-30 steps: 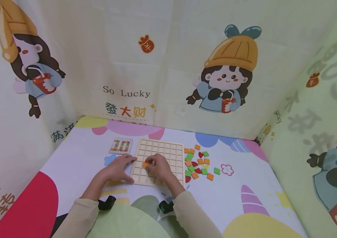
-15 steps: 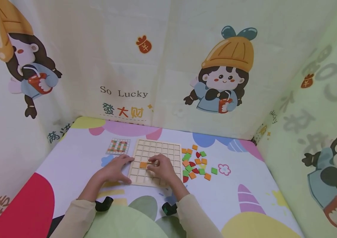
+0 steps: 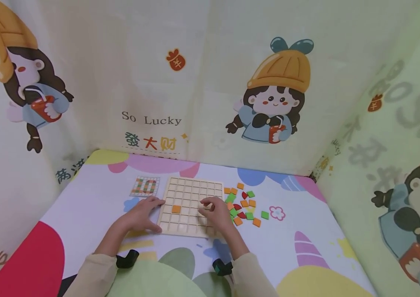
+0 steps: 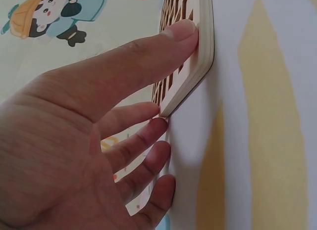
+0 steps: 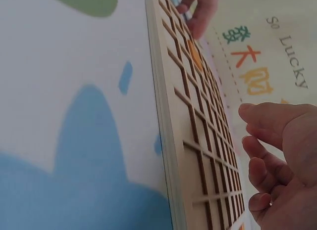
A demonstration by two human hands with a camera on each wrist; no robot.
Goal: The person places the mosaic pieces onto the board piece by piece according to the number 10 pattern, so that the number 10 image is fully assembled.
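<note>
One orange tile sits in the grid board; loose tiles lie unplaced on the table to its right, so I judge it barely begun. The left hand spreads at the board's edge; the right hand hovers above, loosely curled, pinching nothing I can see.

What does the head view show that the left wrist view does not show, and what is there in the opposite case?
Only the head view: loose tiles to the right of the board, one orange tile on it, and sleeves.
Only the left wrist view: the palm of the left hand.
Both: the left hand, its thumb on the board, and the printed wall.
</note>
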